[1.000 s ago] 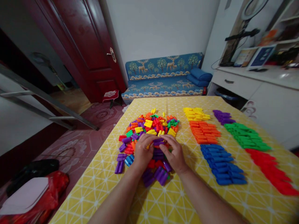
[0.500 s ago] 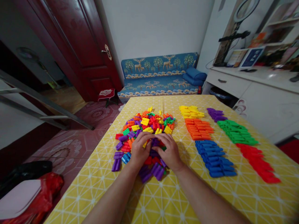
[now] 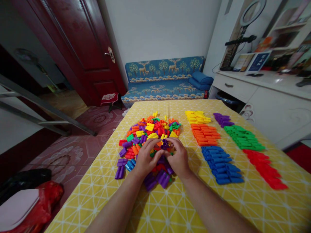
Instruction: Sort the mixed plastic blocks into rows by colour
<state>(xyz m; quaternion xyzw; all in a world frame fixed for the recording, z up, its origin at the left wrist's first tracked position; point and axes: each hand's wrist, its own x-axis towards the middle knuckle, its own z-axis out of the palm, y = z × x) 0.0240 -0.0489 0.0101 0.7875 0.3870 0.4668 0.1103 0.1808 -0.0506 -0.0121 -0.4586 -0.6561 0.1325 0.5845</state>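
A purple plastic tube block [image 3: 165, 144] is held up between my hands, its hollow ends facing away from the table. My right hand [image 3: 179, 158] pinches it from the right with thumb and fingers. My left hand [image 3: 147, 159] curls in from the other side, its fingertips at the same block. Beneath and beyond both hands lies a mixed heap of tube blocks [image 3: 150, 127] in yellow, orange, red, green, purple and blue. Loose purple blocks [image 3: 163, 178] lie just below my wrists, and a blue block [image 3: 130, 165] is left of my left hand.
To the right, blocks lie grouped by colour: yellow [image 3: 198, 116], orange [image 3: 205, 135], blue [image 3: 222, 165], purple [image 3: 223, 120], green [image 3: 243, 138] and red [image 3: 264, 169]. A patterned yellow tablecloth [image 3: 97, 200] covers the table. Beyond are a blue sofa [image 3: 165, 85] and a white cabinet [image 3: 272, 106].
The purple block has come up and tilted, so its hollow ends now show between my fingers. My hands have turned slightly around it; the view has shifted a little.
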